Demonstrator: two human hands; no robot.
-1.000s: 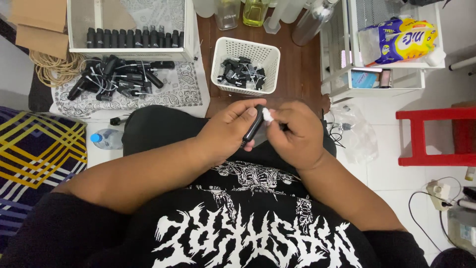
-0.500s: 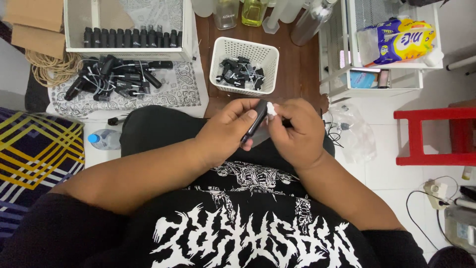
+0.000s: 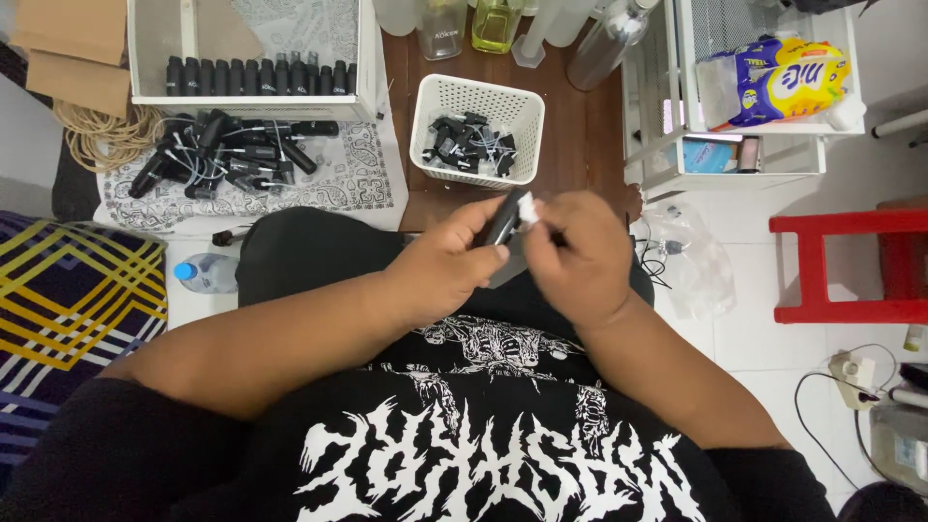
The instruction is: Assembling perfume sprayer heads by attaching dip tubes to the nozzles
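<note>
My left hand [image 3: 447, 266] grips a small black bottle [image 3: 504, 218] held over my lap, tilted up to the right. My right hand [image 3: 578, 253] pinches a small white piece [image 3: 527, 207] at the bottle's top end. Both hands meet just in front of a white slotted basket [image 3: 437, 135] holding several black spray caps. To the left, a pile of black bottles [image 3: 217, 153] lies on a patterned cloth [image 3: 338, 184]. Behind it a white box [image 3: 155, 43] holds a row of upright black bottles [image 3: 261, 75].
Clear glass and plastic bottles [image 3: 495, 21] stand at the back of the brown floor. A white shelf rack [image 3: 667, 116] with a colourful packet [image 3: 778, 77] is at the right, a red stool [image 3: 851, 266] beyond. A water bottle [image 3: 201, 273] and striped mat [image 3: 68, 319] lie left.
Both hands stay together on the small black bottle; they have shifted slightly while the right fingers work at the white piece on its top.
</note>
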